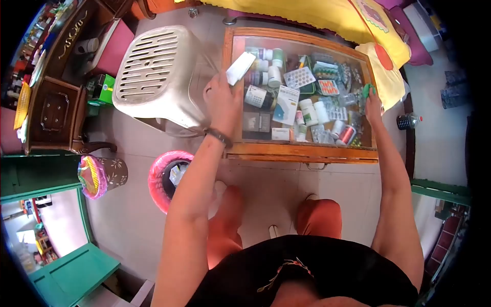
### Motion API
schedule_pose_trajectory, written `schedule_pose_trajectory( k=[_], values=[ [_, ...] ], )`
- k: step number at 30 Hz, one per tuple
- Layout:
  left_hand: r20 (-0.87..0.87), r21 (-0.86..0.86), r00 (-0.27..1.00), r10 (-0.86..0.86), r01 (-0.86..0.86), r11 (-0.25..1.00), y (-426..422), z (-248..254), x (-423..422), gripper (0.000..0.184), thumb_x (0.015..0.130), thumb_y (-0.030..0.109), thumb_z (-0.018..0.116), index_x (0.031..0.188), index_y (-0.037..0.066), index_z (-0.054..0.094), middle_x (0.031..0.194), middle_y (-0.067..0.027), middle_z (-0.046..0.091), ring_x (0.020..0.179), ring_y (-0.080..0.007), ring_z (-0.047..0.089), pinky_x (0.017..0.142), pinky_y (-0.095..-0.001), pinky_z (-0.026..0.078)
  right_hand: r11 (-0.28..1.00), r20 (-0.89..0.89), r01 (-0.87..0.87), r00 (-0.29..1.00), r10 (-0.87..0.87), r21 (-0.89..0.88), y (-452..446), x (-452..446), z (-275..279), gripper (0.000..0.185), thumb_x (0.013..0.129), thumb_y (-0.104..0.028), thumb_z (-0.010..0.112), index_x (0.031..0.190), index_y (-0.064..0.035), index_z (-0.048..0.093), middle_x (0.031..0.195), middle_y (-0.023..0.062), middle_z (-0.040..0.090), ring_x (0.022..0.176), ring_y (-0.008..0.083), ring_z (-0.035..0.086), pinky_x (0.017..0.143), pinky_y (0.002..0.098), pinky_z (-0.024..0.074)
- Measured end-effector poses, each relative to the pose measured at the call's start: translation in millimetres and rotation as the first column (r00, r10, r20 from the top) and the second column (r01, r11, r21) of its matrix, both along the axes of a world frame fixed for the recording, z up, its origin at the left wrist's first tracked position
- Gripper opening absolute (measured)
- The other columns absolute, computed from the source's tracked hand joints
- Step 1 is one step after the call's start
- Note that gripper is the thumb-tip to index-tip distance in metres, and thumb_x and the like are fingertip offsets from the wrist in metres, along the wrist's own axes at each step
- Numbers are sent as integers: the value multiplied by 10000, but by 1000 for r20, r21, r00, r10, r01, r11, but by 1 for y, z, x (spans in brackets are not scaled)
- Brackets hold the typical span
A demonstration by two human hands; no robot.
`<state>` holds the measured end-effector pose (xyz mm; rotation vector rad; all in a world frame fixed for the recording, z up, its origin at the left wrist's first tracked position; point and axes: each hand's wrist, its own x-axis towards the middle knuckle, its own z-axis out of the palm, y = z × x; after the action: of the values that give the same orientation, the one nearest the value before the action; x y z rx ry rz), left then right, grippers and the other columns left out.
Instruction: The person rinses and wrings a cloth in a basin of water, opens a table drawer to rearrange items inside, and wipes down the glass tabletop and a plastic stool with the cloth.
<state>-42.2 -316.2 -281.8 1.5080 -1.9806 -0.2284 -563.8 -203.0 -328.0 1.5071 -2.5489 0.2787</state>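
In front of me stands a wooden case (302, 151) with a glass top, and medicine bottles, boxes and blister packs show inside it. My left hand (224, 102), at the case's left edge, is closed on a small white box (240, 68) that extends over the glass. At the right edge, my right hand (374, 106) is closed around a small green cloth-like piece (366, 90), pressed near the frame. A white and blue medicine box (286, 106) lies in the middle among white bottles (308, 112) and a blister pack (299, 78).
A white plastic stool (153, 77) stands left of the case. Below it is a bin with a pink liner (157, 181), and a patterned bin (115, 171) farther left. A yellow-covered bed (307, 16) lies behind. A bottle of dark liquid (407, 121) stands at right.
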Motion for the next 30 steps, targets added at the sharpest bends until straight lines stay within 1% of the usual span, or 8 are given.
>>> schedule_pose_trajectory(
  k=[4, 5, 7, 10, 12, 17, 25, 30],
  values=[
    [-63, 47, 997, 39, -36, 998, -29, -10, -2, 373, 787, 159, 699, 1130, 52, 600, 1104, -152, 552, 990, -356, 554, 839, -430, 459, 964, -46, 267, 963, -265, 22, -139, -18, -35, 341, 866, -252, 512, 1131, -88, 651, 1374, 181, 460, 1219, 358, 481, 917, 506, 446],
    [-63, 35, 997, 49, -47, 998, -31, -15, 1, 324, 780, 143, 707, 1081, 53, 627, 1079, -144, 556, 960, -352, 562, 808, -422, 474, 964, -324, 19, 944, 70, 264, -158, 15, -16, 307, 849, -274, 528, 1017, -77, 692, 1341, 162, 491, 1180, 327, 516, 863, 478, 478],
    [-93, -8, 994, 49, -50, 999, -29, -15, 5, 185, 798, 133, 691, 951, 46, 633, 1023, -126, 567, 924, -346, 569, 791, -431, 475, 942, -239, -330, 921, 306, -66, -239, -5, -76, 328, 837, -262, 532, 1102, -128, 672, 1335, 131, 508, 1130, 318, 542, 878, 474, 469],
    [-47, 28, 997, 68, -67, 997, -28, -14, 7, 132, 823, 137, 667, 890, 49, 593, 949, -129, 553, 926, -339, 571, 762, -436, 489, 988, 107, -156, 982, 157, -20, -265, 164, -10, 473, 875, -266, 451, 1345, -221, 481, 1429, 71, 453, 1283, 340, 447, 957, 666, 343],
    [17, -19, 998, 62, -61, 998, -28, -19, 7, 159, 815, 163, 679, 904, 59, 598, 968, -114, 574, 888, -342, 573, 745, -448, 480, 961, 59, -275, 960, 275, -6, -273, 238, 11, 403, 874, -294, 407, 1254, -202, 505, 1303, 102, 526, 1143, 366, 538, 880, 596, 431],
    [95, -73, 995, 43, -36, 997, -32, -5, 5, 226, 798, 210, 701, 950, 77, 599, 974, -106, 586, 900, -331, 587, 759, -438, 483, 867, 103, -498, 862, 497, -12, -289, 257, -5, 538, 887, -285, 426, 1421, -232, 380, 1465, 86, 391, 1314, 312, 394, 982, 663, 279],
    [404, 17, 913, -58, 57, 998, -58, -4, -13, 230, 838, 261, 660, 951, 64, 623, 967, -130, 605, 893, -323, 611, 771, -432, 486, 862, 90, -507, 860, 503, 28, -284, 266, -3, 507, 905, -309, 411, 1406, -235, 401, 1498, 66, 355, 1325, 284, 390, 979, 641, 304],
    [-79, -100, 989, 128, -135, 986, -53, 9, 3, 219, 911, 219, 558, 958, 11, 605, 867, -139, 625, 761, -292, 622, 670, -425, 504, 845, 80, -534, 844, 531, 24, -277, 297, 4, 502, 913, -288, 411, 1413, -240, 401, 1495, 66, 358, 1347, 277, 359, 1007, 647, 281]
  ],
)
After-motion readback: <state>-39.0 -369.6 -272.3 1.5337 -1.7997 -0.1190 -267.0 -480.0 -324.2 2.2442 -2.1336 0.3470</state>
